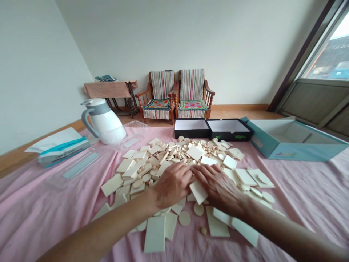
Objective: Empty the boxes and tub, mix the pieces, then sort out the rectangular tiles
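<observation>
Cream tiles and discs (174, 154): loose heap, middle of the pink cloth (40, 207).
Your left hand (173, 187): flat, palm down on the heap, fingers open, holding nothing.
Your right hand (218, 189): also flat and open, nothing held, fingers just beside your left hand's.
Nearest piece: a rectangular tile (198, 193), tilted, between your hands.
Far edge: open black box (191, 129), teal box (296, 140) to its right.
Left side: white vacuum jug (103, 122), clear plastic tray (77, 167).
</observation>
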Demonstrator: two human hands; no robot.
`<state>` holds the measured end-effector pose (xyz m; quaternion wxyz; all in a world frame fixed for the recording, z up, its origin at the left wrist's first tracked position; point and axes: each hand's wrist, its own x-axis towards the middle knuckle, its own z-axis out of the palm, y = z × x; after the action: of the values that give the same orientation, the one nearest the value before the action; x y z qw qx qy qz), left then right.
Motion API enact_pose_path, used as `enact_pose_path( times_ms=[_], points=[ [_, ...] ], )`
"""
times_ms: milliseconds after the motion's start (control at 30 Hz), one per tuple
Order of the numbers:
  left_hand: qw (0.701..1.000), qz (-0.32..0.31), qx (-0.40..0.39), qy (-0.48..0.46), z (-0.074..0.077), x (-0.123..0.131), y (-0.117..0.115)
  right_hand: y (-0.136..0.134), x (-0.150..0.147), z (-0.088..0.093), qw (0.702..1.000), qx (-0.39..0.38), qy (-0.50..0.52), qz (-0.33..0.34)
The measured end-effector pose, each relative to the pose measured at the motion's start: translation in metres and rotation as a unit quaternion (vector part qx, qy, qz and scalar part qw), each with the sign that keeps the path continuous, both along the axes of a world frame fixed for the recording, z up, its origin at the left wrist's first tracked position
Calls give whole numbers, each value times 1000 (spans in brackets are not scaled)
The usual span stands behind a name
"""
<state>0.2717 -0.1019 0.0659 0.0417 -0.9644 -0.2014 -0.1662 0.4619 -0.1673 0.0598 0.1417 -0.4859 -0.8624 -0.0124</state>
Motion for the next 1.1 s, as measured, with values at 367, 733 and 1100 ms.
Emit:
enact_pose_path(
  times_ms=[367, 733, 1100],
  points=[
    [974, 196, 10, -112, 6, -16, 74, 67, 30, 19, 984, -20, 28, -175],
    [967, -237, -88, 29, 14, 24, -23, -22, 162, 7, 920, -284, -67, -260],
    [951, -290, 45, 95, -16, 100, -61, -3, 162, -5, 938, -296, -58, -171]
  ],
)
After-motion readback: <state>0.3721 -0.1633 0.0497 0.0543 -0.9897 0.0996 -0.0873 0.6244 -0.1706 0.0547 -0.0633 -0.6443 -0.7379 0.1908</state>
